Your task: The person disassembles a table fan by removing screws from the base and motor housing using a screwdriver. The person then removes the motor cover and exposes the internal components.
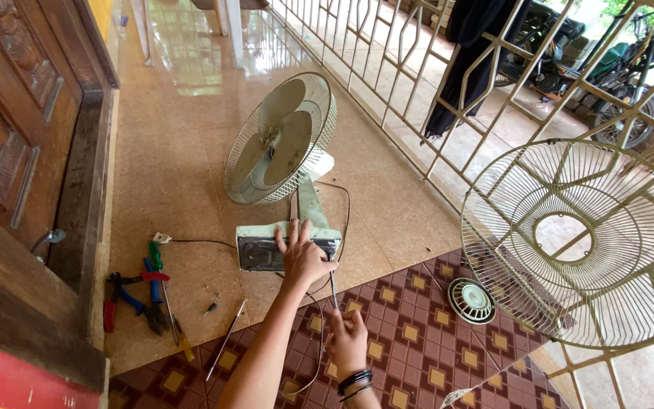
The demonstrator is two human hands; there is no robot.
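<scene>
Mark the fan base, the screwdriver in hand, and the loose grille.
fan base [255, 254]: head view, dark underside panel.
screwdriver [333, 286]: head view, metal shaft.
loose grille [569, 303]: head view, lower wire ribs.

Glossy tan tiled floor [183, 144], carved wooden door [9, 129] left, metal grille [418, 68] right, daylight outside.

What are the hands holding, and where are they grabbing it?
The right hand grips a screwdriver by its handle end, its shaft pointing up at the fan base. The left hand holds nothing; it rests flat on the base.
</scene>
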